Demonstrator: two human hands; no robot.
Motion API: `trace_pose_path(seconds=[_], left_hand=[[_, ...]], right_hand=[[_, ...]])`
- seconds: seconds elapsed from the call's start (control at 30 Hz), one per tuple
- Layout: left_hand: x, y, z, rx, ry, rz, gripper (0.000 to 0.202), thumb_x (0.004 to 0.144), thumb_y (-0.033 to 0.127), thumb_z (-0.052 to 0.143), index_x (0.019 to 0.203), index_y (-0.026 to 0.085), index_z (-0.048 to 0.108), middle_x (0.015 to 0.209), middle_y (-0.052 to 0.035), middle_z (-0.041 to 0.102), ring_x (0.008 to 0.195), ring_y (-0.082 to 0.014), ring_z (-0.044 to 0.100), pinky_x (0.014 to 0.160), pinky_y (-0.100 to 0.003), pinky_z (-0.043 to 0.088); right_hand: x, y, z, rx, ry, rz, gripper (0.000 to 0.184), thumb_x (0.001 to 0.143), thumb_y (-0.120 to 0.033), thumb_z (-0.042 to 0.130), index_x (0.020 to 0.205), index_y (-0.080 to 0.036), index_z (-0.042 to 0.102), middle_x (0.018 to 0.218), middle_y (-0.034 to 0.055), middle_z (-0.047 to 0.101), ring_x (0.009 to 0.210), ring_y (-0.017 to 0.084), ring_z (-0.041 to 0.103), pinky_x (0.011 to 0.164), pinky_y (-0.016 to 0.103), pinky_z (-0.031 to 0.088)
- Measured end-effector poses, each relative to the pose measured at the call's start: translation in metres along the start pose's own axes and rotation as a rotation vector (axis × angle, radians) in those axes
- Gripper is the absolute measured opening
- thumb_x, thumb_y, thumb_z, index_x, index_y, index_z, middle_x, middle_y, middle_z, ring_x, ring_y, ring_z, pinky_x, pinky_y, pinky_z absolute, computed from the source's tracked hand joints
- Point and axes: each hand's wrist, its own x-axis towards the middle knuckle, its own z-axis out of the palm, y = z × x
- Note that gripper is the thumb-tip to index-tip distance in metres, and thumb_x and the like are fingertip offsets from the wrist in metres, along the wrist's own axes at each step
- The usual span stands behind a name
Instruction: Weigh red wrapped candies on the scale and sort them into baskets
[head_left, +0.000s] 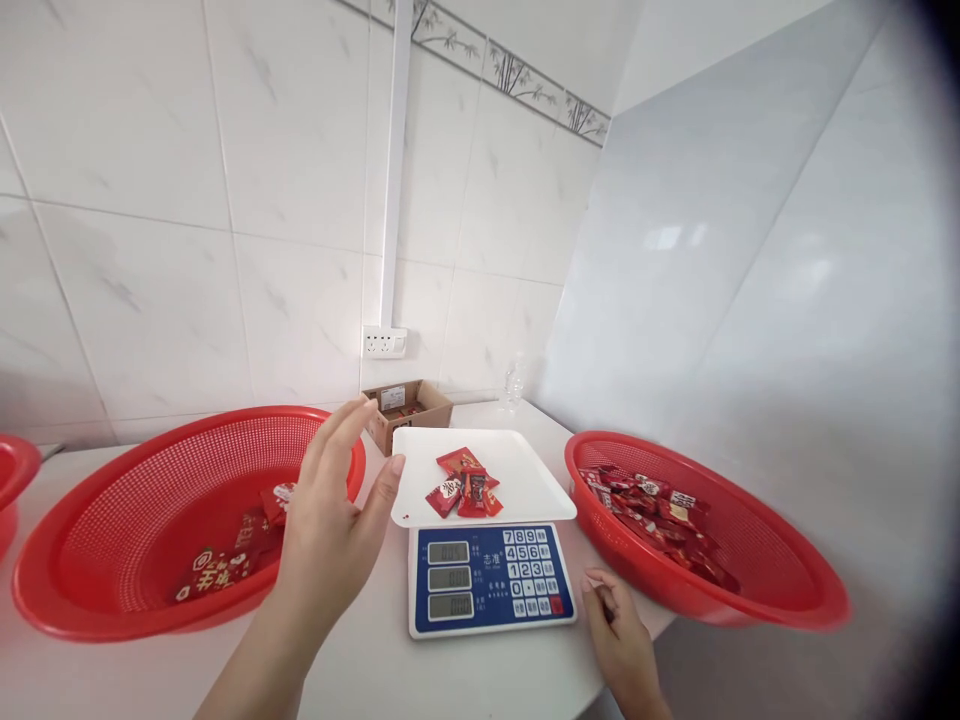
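My left hand [334,525] is raised over the table between the left red basket [90,590] and the scale [491,580], fingers spread, holding nothing. My right hand [619,635] rests on the table's front edge beside the scale's keypad, fingers curled loosely with nothing seen in them. A few red candy packets [465,485] lie on the scale's white tray [525,480]. The left basket holds several red packets [225,560] near its bottom. The right red basket [780,600] holds a heap of red packets [652,515].
A small open cardboard box [409,405] stands behind the scale by the tiled wall, under a wall socket [384,342]. A clear bottle [513,385] stands in the corner. Part of another red basket [11,470] shows at the far left. A white wall closes the right side.
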Motion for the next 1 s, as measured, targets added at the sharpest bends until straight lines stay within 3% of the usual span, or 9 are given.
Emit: trace_pose_path(seconds=[0.1,0.17,0.23,0.37,0.57,0.77,0.87,1.0], left_hand=[[-0.001,-0.005,0.012,0.027,-0.053,0.014,0.043,0.088,0.037,0.052,0.129,0.027,0.045,0.137,-0.0091,0.051,0.129,-0.0276,0.046,0.097,-0.045,0.048],[-0.002,-0.009,0.021,0.05,-0.1,0.001,0.043,0.088,0.038,0.051,0.129,0.027,0.045,0.137,-0.0094,0.051,0.129,-0.0277,0.045,0.098,-0.046,0.048],[-0.003,-0.014,0.03,0.067,-0.155,-0.026,0.043,0.088,0.038,0.051,0.128,0.027,0.045,0.137,-0.0094,0.051,0.128,-0.0274,0.046,0.097,-0.045,0.048],[-0.007,-0.026,0.047,0.083,-0.248,-0.067,0.042,0.088,0.039,0.051,0.128,0.027,0.046,0.135,-0.0096,0.053,0.126,-0.0269,0.049,0.097,-0.044,0.049],[-0.014,-0.035,0.067,0.067,-0.351,-0.115,0.039,0.088,0.036,0.051,0.126,0.027,0.047,0.131,-0.0099,0.056,0.124,-0.0261,0.051,0.094,-0.042,0.051],[-0.017,-0.039,0.08,0.109,-0.415,-0.122,0.037,0.089,0.034,0.05,0.124,0.026,0.049,0.13,-0.0108,0.057,0.123,-0.0248,0.053,0.095,-0.04,0.051],[-0.017,-0.042,0.075,0.184,-0.421,-0.061,0.037,0.089,0.036,0.05,0.124,0.027,0.05,0.131,-0.01,0.057,0.122,-0.0243,0.053,0.094,-0.039,0.052],[-0.018,-0.054,0.046,0.347,-0.447,-0.053,0.036,0.088,0.04,0.049,0.121,0.028,0.054,0.131,-0.0074,0.058,0.122,-0.0267,0.053,0.095,-0.043,0.051]], right_hand=[[0.011,-0.033,0.002,0.111,-0.04,-0.052,0.038,0.081,-0.055,0.048,0.092,-0.02,0.058,0.079,0.0065,0.068,0.072,0.022,0.066,0.063,0.034,0.053],[0.025,-0.065,0.01,0.127,-0.176,-0.146,0.036,0.084,-0.052,0.048,0.092,-0.019,0.061,0.09,0.0084,0.068,0.082,0.022,0.065,0.074,0.034,0.053],[0.045,-0.095,0.023,0.07,-0.25,-0.226,0.035,0.084,-0.05,0.05,0.094,-0.02,0.064,0.094,0.0086,0.067,0.085,0.021,0.063,0.074,0.034,0.051],[0.082,-0.128,0.053,0.001,-0.355,-0.297,0.035,0.085,-0.047,0.05,0.1,-0.02,0.067,0.092,0.007,0.064,0.071,0.018,0.06,0.071,0.033,0.05],[0.099,-0.14,0.069,-0.01,-0.585,-0.248,0.026,0.084,-0.04,0.053,0.095,-0.022,0.069,0.089,0.0041,0.063,0.074,0.016,0.06,0.071,0.032,0.048],[0.098,-0.139,0.07,-0.01,-0.611,-0.215,0.021,0.083,-0.032,0.054,0.096,-0.022,0.066,0.087,0.0034,0.064,0.075,0.017,0.06,0.07,0.032,0.048],[0.098,-0.137,0.063,0.007,-0.578,-0.237,0.024,0.086,-0.036,0.051,0.101,-0.023,0.064,0.087,0.0032,0.065,0.071,0.016,0.06,0.066,0.03,0.05],[0.093,-0.119,0.036,0.017,-0.48,-0.242,0.03,0.087,-0.044,0.049,0.102,-0.024,0.064,0.081,0.002,0.066,0.067,0.015,0.061,0.06,0.025,0.051]])
